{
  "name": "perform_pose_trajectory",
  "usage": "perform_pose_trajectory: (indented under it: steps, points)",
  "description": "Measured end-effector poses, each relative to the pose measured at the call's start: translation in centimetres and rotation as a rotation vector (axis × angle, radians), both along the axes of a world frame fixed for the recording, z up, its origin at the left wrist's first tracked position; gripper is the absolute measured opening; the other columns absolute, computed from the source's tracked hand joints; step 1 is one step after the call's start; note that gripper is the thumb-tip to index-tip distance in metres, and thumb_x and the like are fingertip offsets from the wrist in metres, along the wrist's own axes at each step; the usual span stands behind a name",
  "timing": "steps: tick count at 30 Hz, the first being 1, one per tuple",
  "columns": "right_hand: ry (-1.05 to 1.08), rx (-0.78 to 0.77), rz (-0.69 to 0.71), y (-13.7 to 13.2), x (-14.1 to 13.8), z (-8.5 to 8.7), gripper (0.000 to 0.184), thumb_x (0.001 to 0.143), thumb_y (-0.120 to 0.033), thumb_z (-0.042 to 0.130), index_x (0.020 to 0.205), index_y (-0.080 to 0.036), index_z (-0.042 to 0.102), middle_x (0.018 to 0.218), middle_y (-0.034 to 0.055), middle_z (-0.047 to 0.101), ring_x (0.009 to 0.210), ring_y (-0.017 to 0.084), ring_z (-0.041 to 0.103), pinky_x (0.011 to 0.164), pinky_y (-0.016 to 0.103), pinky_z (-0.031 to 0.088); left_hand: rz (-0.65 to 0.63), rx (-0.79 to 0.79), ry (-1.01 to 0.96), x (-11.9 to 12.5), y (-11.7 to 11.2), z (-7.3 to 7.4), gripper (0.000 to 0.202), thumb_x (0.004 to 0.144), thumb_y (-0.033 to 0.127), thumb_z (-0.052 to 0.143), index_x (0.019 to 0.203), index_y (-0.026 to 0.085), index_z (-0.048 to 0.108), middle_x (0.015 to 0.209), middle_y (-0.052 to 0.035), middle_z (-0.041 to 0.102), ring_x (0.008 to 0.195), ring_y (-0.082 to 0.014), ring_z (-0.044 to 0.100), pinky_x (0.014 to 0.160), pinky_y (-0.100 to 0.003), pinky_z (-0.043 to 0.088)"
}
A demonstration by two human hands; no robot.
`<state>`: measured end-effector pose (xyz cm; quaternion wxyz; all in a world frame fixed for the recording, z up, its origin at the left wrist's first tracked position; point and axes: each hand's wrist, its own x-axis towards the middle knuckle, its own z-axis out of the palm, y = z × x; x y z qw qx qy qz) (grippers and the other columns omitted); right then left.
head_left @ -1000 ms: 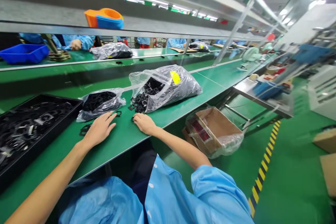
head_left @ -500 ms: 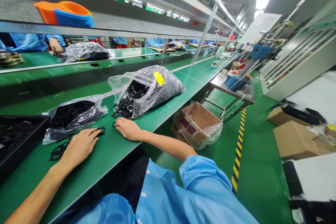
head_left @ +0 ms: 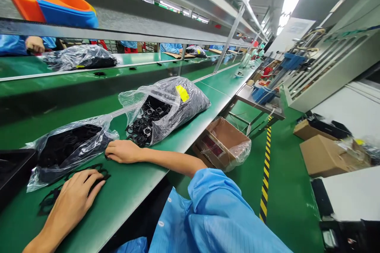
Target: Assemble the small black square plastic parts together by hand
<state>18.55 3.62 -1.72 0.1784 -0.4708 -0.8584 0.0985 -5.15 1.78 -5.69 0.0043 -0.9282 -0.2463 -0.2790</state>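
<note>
Head view: green bench (head_left: 184, 132) (factory line), left hand (head_left: 73, 199) fingers released on black rings (head_left: 51, 202), right hand (head_left: 123, 152) fingers unclear.

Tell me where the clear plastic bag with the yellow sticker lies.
Head view: the clear plastic bag lies centre on the green bench, just beyond the right hand.

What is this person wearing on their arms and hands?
The left hand and right hand are bare: no gloves, rings or watch. Both forearms are uncovered. A light blue smock sleeve covers the right upper arm; white snap buttons run down the smock front.
</note>
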Motion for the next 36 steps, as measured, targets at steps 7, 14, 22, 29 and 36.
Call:
perform_pose_trajectory:
  steps: [7, 14, 22, 29, 36]
  points:
    - [0.182, -0.037, 0.025, 1.2, 0.8, -0.3, 0.018, 0.094, -0.028, 0.071, 0.105, -0.015, 0.067, 0.112, 0.0079, 0.071, 0.106, 0.016, 0.066, 0.095, 0.024, 0.050, -0.001, -0.033, -0.067, 0.3, 0.1, -0.6, 0.040, 0.104, 0.048, 0.040, 0.101, 0.019, 0.067, 0.111, -0.0139, 0.070, 0.099, -0.0297, 0.069, 0.084, -0.042, 0.053]
    - [0.534, -0.092, -0.044, 1.3, 0.9, 0.6, 0.017, 0.092, -0.022, 0.067, 0.107, -0.015, 0.071, 0.111, 0.0109, 0.073, 0.090, 0.019, 0.068, 0.081, 0.031, 0.055, 0.058, -0.213, 0.028, 1.5, -0.9, 2.6, 0.030, 0.102, 0.032, 0.047, 0.113, 0.021, 0.073, 0.125, -0.0110, 0.072, 0.119, -0.0285, 0.065, 0.110, -0.049, 0.048]
    - [0.764, -0.116, -0.096, 2.2, 0.9, 1.1, 0.043, 0.103, -0.051, 0.045, 0.106, -0.019, 0.075, 0.104, 0.0106, 0.072, 0.094, 0.023, 0.066, 0.083, 0.036, 0.055, 0.149, -0.312, -0.058, 1.2, 0.2, 5.2, 0.037, 0.100, 0.025, 0.053, 0.136, 0.022, 0.061, 0.137, -0.0134, 0.064, 0.126, -0.0276, 0.059, 0.109, -0.050, 0.048]
    - [0.863, -0.185, -0.110, 2.1, 0.6, 1.7, 0.050, 0.093, -0.065, 0.057, 0.088, -0.019, 0.076, 0.093, 0.0088, 0.068, 0.091, 0.023, 0.065, 0.078, 0.035, 0.056, 0.274, -0.309, 0.125, 1.0, 1.9, 6.7, 0.021, 0.098, 0.023, 0.055, 0.112, 0.018, 0.069, 0.115, -0.0117, 0.070, 0.105, -0.0266, 0.062, 0.088, -0.041, 0.052]
    - [0.960, -0.371, -0.114, 2.4, 0.3, 1.6, 0.060, 0.081, -0.076, 0.063, 0.084, -0.018, 0.075, 0.066, 0.0020, 0.065, 0.060, 0.015, 0.063, 0.063, 0.029, 0.056, 0.332, -0.310, 0.139, 2.5, 2.8, 5.6, 0.023, 0.091, 0.019, 0.065, 0.113, 0.017, 0.066, 0.118, -0.0120, 0.070, 0.107, -0.0286, 0.060, 0.091, -0.043, 0.049]
